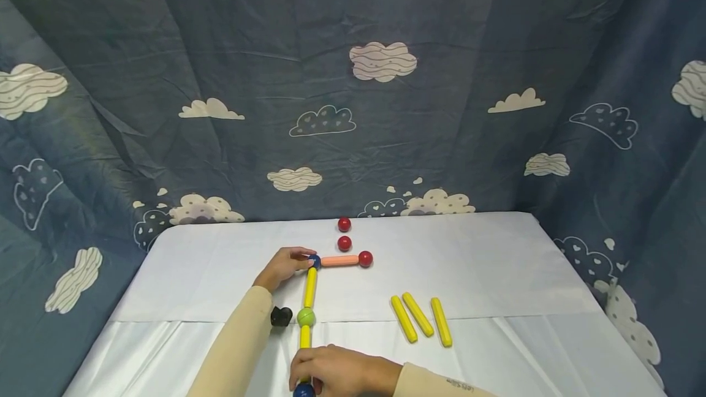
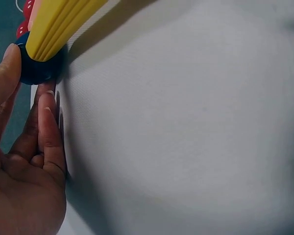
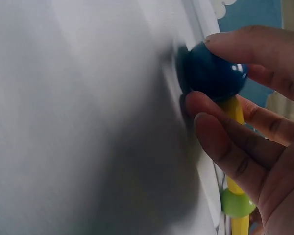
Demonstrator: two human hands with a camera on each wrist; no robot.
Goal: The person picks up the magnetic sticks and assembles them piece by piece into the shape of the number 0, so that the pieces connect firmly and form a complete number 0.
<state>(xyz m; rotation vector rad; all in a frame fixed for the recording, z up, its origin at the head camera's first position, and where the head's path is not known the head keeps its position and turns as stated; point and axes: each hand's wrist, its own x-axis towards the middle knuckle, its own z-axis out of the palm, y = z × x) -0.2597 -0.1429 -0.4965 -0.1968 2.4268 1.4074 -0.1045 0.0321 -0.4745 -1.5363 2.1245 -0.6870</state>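
At the far end of a joined stick-and-ball piece, my left hand (image 1: pixel 281 269) pinches a dark blue ball (image 1: pixel 314 261) between thumb and fingers. From that ball an orange stick (image 1: pixel 339 261) runs right to a red ball (image 1: pixel 366 258). A yellow stick (image 1: pixel 311 288) leads toward me to a green ball (image 1: pixel 306 317), and another yellow stick (image 1: pixel 305 337) continues to a second blue ball (image 3: pixel 215 73). My right hand (image 1: pixel 346 369) holds this near ball, thumb on one side and fingers on the other. In the head view the bottom edge cuts the near ball off.
Two loose red balls (image 1: pixel 344 243) lie beyond the orange stick. Three loose yellow sticks (image 1: pixel 417 314) lie to the right on the white-covered table (image 1: pixel 496 262). A small black object (image 1: pixel 281 317) shows beside my left forearm. Behind the table hangs a dark cloud-patterned cloth (image 1: pixel 441 139).
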